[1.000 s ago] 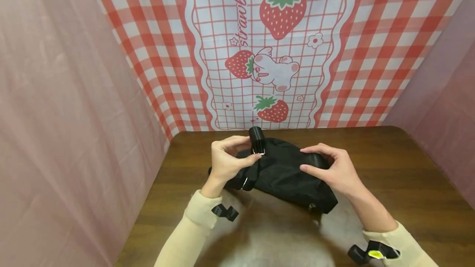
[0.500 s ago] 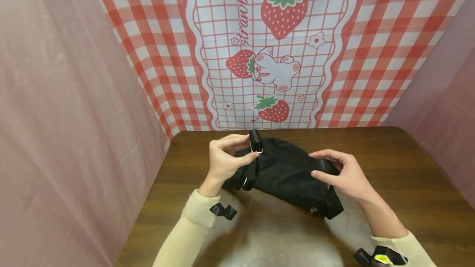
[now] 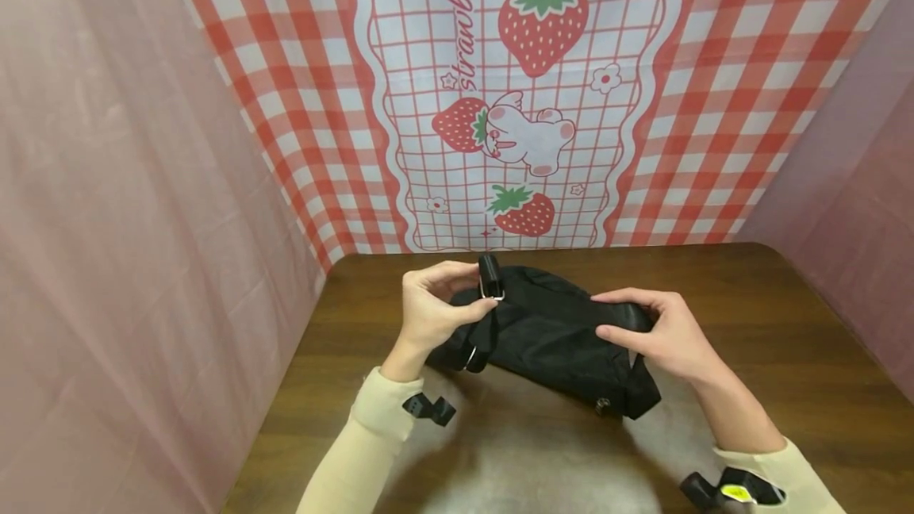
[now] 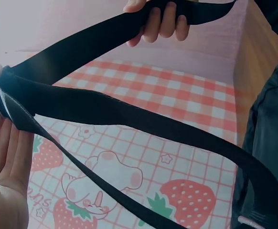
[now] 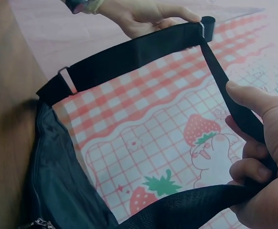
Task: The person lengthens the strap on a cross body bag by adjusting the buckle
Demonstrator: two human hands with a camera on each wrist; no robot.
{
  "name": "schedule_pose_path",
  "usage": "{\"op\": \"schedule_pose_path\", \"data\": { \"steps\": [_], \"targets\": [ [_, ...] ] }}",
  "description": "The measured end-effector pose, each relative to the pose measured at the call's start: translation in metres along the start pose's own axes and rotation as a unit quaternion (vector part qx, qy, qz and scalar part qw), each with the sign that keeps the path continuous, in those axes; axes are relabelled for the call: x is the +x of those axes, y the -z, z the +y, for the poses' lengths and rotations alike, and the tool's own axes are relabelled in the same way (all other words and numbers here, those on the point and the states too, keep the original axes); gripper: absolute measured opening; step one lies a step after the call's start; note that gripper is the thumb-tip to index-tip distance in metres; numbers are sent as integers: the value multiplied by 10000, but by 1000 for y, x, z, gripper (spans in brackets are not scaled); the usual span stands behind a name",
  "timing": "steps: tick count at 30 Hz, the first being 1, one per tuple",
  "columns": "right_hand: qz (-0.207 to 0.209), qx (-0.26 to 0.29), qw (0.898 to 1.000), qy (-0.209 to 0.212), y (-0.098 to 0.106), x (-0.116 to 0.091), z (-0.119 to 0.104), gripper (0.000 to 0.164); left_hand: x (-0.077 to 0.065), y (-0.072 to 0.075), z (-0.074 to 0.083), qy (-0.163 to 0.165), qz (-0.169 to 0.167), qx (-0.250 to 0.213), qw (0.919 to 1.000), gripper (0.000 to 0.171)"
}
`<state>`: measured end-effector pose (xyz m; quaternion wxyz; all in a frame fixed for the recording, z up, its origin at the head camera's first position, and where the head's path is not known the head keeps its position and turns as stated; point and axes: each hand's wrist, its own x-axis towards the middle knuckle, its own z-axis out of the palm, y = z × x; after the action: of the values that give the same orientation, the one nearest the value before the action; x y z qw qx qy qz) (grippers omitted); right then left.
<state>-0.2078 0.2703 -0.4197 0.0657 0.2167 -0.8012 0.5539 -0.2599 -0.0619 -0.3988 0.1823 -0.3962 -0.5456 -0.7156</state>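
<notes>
A black fabric bag (image 3: 550, 331) with a wide strap lies between my hands in the head view. My left hand (image 3: 435, 308) pinches the strap at its metal slider (image 3: 493, 296), where a short loop of webbing stands up. In the left wrist view, the strap (image 4: 81, 102) runs away from that slider in several lengths. My right hand (image 3: 660, 331) grips another stretch of strap, with fingers curled round it in the right wrist view, and the strap (image 5: 220, 76) runs from there to the slider. A second metal ring (image 5: 67, 80) sits near the bag's end.
The bag is over a brown wooden table (image 3: 750, 324) with a pale glare patch in front. Behind stands a red-checked strawberry cloth (image 3: 543, 125). Pink curtains (image 3: 128, 220) close in both sides. Each sleeve carries a small black wrist camera (image 3: 428, 408).
My right hand has moved to the right with its strap, and the bag's right end has shifted that way. The loop standing above the slider has become shorter. My left hand has barely moved.
</notes>
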Motion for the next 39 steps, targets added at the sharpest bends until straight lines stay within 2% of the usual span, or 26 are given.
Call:
{"op": "schedule_pose_path", "data": {
  "steps": [8, 11, 13, 15, 18, 21, 25, 30, 35, 39],
  "targets": [
    [22, 104, 9999, 29, 7, -3, 2, 36, 1, 1, 2, 58, -5, -275, 9996, 61],
    [16, 6, 9999, 132, 9, -5, 5, 35, 1, 0, 3, 95, -16, -228, 9997, 63],
    [-107, -217, 9994, 251, 11, -6, 8, 37, 2, -2, 3, 158, -72, -117, 9998, 61],
    [-399, -395, 9976, 398, 9, -7, 13, 40, 2, -5, 4, 262, -147, 95, 9995, 51],
    [-815, -563, 9930, 637, -5, -6, 15, 53, 1, -11, 5, 452, -275, 354, 9980, 41],
    [-1006, -509, 9903, 808, -29, 0, 9, 67, 1, -15, 7, 615, -306, 528, 9962, 39],
    [-921, -331, 9900, 1019, -59, 15, -1, 75, 2, -17, 8, 710, -291, 659, 9949, 38],
    [-772, -39, 9909, 1099, -82, 27, -8, 63, 4, -21, 10, 750, -310, 698, 9943, 37],
    [-403, 95, 9917, 1217, -88, 28, -13, 44, 3, -22, 11, 807, -344, 710, 9936, 37],
    [-226, 148, 9896, 1415, -84, 25, -18, 50, 3, -21, 11, 759, -357, 709, 9939, 38]
  ]
}}
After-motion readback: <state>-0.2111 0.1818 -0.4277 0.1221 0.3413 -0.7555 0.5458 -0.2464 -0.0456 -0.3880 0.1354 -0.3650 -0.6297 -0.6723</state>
